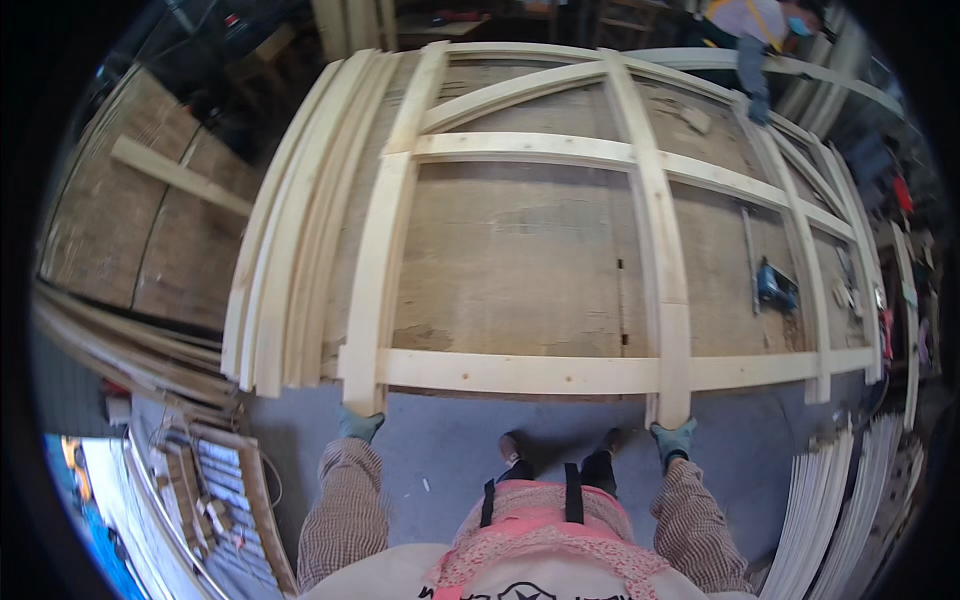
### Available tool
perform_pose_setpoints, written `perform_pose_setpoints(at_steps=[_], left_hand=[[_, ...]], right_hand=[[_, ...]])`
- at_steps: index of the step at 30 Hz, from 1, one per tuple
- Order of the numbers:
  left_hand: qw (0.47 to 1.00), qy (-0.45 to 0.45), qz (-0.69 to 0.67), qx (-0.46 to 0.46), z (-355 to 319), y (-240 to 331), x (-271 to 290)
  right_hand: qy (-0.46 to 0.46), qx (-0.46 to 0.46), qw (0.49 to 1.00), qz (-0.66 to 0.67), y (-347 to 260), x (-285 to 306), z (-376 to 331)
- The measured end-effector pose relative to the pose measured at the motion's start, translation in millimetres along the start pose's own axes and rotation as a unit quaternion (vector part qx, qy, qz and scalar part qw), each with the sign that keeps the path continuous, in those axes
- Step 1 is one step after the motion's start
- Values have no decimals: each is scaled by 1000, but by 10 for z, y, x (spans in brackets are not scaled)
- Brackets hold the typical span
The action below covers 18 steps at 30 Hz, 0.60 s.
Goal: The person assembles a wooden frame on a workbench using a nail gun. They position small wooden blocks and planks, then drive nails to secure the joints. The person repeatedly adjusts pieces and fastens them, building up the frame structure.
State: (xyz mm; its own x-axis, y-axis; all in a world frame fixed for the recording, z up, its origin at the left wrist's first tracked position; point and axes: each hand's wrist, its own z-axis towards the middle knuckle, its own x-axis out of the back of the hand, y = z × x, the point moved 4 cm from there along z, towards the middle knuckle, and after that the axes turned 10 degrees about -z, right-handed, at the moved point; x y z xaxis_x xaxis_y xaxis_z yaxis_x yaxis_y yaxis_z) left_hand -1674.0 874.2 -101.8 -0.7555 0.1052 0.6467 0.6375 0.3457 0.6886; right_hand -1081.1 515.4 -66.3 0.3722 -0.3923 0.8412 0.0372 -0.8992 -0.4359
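Note:
A large pale timber frame (530, 370) with upright, cross and slanting members lies flat over a plywood worktop (510, 260). At its near edge, my left hand (361, 426), in a greenish work glove, is closed round the projecting end of the left long board (380, 260). My right hand (675, 441), gloved the same way, grips the end of the middle long board (665, 240). Both thumbs lie near the boards' ends, while the fingers underneath are partly hidden. Within the frame's right bay, a blue power tool (776, 287) rests on the worktop.
Loose planks (300, 240) lie side by side left of the frame. A co-worker (752, 30) stands at the far right, one arm down to the frame. Below are a bin of wood offcuts (215, 500) at left and stacked pale strips (825, 500) at right.

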Motion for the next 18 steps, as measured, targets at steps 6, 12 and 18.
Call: perform_pose_setpoints(at_steps=[6,12,18], left_hand=[[997,19,54,58,67,-74,-124],[995,5,-32,98,483,-656,-276],[974,-18,-206,92,829,-1194,-217]], right_hand=[[23,16,1000,-13,29,61,-24],[-12,-14,998,-62,-6,100,-49],[-10,-50,995,-90,125,-107,76]])
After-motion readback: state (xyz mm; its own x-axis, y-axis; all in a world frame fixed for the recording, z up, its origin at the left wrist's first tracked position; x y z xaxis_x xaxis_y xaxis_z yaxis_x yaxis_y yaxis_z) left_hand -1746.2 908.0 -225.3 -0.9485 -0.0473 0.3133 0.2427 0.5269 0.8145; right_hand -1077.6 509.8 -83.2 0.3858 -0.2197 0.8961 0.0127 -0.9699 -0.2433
